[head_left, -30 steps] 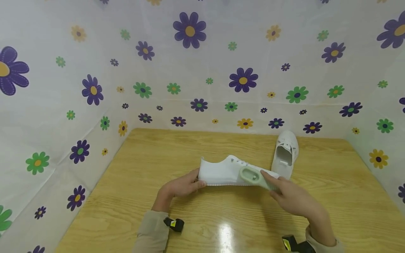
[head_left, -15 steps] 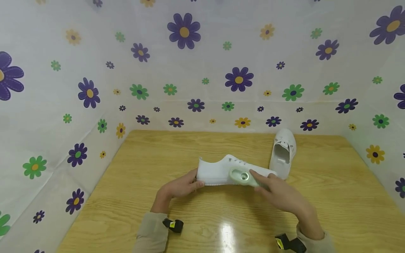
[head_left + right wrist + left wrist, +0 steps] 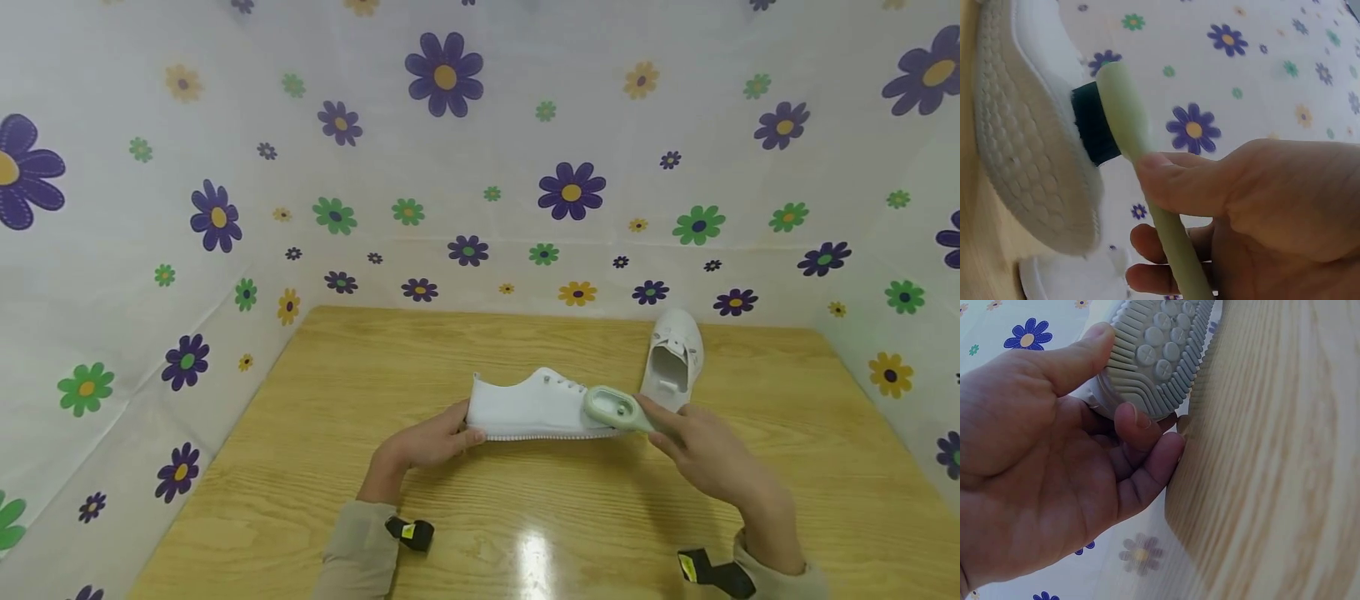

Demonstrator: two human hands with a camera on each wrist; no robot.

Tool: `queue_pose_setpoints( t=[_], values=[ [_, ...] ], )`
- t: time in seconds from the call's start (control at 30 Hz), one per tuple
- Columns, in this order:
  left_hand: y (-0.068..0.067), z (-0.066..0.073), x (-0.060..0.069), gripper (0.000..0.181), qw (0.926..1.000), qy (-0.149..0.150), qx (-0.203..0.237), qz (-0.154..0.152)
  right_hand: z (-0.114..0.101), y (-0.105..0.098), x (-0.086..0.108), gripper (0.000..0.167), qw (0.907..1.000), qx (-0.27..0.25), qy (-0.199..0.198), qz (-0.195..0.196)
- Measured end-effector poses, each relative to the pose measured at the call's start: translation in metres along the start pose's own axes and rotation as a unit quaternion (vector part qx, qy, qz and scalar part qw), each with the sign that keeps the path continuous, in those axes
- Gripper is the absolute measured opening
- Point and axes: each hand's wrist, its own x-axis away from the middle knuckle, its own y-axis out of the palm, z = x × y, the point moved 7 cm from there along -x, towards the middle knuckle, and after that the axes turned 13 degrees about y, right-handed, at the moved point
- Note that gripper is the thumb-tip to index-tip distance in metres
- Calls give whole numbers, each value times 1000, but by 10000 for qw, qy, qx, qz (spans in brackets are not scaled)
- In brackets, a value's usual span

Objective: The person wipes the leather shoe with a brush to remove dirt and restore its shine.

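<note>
One white shoe (image 3: 528, 408) is clasped in the left grip (image 3: 430, 437), a brush (image 3: 1125, 112) in the right grip (image 3: 707, 452).

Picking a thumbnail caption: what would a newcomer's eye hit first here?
Probably the white shoe mid-table in the head view, its heel held by the left hand, while the right hand holds a pale green brush at its side, toward the toe. Next, likely the flower-printed backdrop around the wooden table, and a second white shoe near the table's far edge, right of centre.
</note>
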Motion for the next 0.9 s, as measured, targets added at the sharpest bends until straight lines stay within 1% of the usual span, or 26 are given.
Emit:
queue_pose_setpoints(
  t=[0.13,0.23,0.3,0.43,0.57,0.63,0.7,0.77,0.9],
  values=[
    [-1,0,0,54,10000,27,45,5,-19,9,-5,49,9992,218,-196,272],
    [-1,0,1,53,10000,-13,46,23,-25,11,-7,49,9982,359,-204,431],
    [-1,0,1,53,10000,7,39,2,-21,10,-7,49,9983,377,-128,433],
    [0,1,0,54,10000,15,43,-17,-1,2,-1,50,9995,212,121,176],
    [0,2,2,57,10000,35,0,-22,19,-7,5,52,9996,44,281,6],
    [0,3,2,58,10000,49,-27,-14,25,-9,6,52,9995,-32,309,-75],
    [-1,3,2,59,10000,26,-55,-8,25,-8,6,52,9995,-79,262,-130],
    [-1,4,1,57,10000,9,-40,9,20,-6,4,52,9997,-102,189,-136],
    [0,4,1,55,10000,-24,2,25,2,1,-1,50,9999,30,50,89]
  ],
)
